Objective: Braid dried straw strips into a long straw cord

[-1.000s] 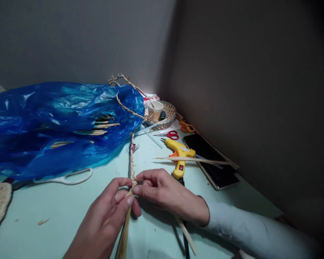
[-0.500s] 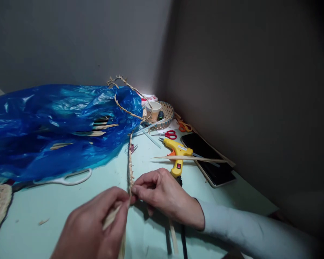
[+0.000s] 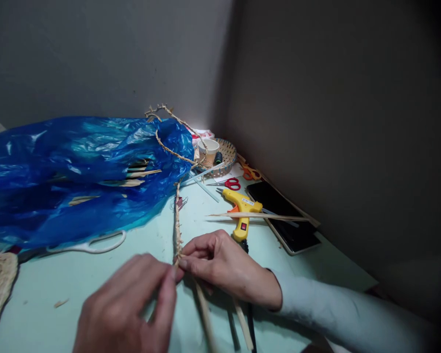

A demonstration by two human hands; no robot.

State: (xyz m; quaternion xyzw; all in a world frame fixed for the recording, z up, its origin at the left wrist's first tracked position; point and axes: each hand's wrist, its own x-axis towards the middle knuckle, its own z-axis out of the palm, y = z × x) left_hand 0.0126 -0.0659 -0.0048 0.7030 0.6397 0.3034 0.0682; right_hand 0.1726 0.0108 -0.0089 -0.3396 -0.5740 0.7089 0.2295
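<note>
A thin braided straw cord [image 3: 177,223] runs toward me over the pale green tabletop, its sides bristling with short ends. My right hand [image 3: 224,264] pinches the near end of this braid between thumb and fingers. Thumb and forefinger of my left hand [image 3: 128,304] come together at the same spot, closed on the braid's end; the left hand is slightly blurred. Loose straw strips [image 3: 206,316] trail from below the right hand toward the near edge of the picture. The exact crossing of strips between the fingertips is hidden.
A blue plastic bag [image 3: 77,181] with straw inside fills the left. White-handled scissors [image 3: 103,242] lie before it. To the right are a yellow glue gun [image 3: 240,206], a phone [image 3: 294,230] and red scissors [image 3: 232,184]. A woven basket [image 3: 230,152] holds a cup [image 3: 208,149].
A straw strip that hung below my left hand now slants down to the right, under my right hand. My left hand has shifted slightly; the right still pinches the braid.
</note>
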